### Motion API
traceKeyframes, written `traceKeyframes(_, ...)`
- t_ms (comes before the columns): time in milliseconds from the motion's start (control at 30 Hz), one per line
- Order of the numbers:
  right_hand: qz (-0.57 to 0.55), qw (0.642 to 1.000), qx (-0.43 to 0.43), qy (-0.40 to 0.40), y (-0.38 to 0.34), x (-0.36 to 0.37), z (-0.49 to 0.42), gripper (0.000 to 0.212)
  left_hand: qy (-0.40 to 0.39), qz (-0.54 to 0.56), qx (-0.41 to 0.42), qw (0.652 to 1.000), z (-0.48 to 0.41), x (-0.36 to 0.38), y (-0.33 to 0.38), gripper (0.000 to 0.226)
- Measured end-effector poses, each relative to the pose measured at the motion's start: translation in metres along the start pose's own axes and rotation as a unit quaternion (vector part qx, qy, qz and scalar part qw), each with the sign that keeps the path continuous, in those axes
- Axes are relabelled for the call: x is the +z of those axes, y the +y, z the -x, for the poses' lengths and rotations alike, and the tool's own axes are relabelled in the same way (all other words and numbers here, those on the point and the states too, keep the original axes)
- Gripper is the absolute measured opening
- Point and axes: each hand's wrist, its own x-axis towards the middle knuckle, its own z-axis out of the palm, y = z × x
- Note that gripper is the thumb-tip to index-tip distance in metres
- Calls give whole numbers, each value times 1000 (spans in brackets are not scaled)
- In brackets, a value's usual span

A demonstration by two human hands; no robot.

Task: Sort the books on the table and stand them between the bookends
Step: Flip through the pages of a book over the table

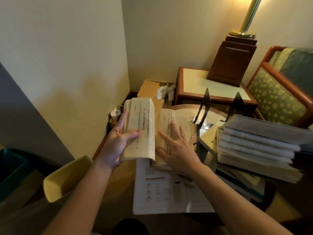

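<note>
An open book with yellowed pages of vertical print is held over the table's left edge. My left hand grips its left half, thumb on the page and fingers behind the cover. My right hand lies flat with spread fingers on the right-hand page. Two black metal bookends stand at the back of the round table, with nothing standing between them. A tall stack of pale books lies flat on the right, a yellow book leaning beside it.
A large white printed sheet or booklet lies under the open book. Behind the table stand a cardboard box, a side table bearing a lamp base, and an upholstered chair. A yellow chair arm sits at lower left.
</note>
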Motion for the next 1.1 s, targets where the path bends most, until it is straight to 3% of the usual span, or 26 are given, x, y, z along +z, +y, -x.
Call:
traceKeyframes(267, -67, 995, -2, 68, 12, -34, 6, 68, 24, 33, 33, 999, -4, 37, 19, 75)
traceKeyframes(500, -27, 987, -43, 155, 19, -74, 7, 71, -34, 126, 39, 991, -14, 48, 7, 68)
traceKeyframes(733, 11, 997, -8, 76, 40, -52, 7, 70, -32, 242, -21, 969, -18, 41, -43, 61)
traceKeyframes(933, -62, 998, 28, -14, 34, -26, 5, 76, -19, 235, -42, 971, -14, 23, -49, 57)
traceKeyframes(1100, -91, 996, -23, 8, 25, -22, 16, 75, 20, 148, -41, 988, -16, 20, -35, 66)
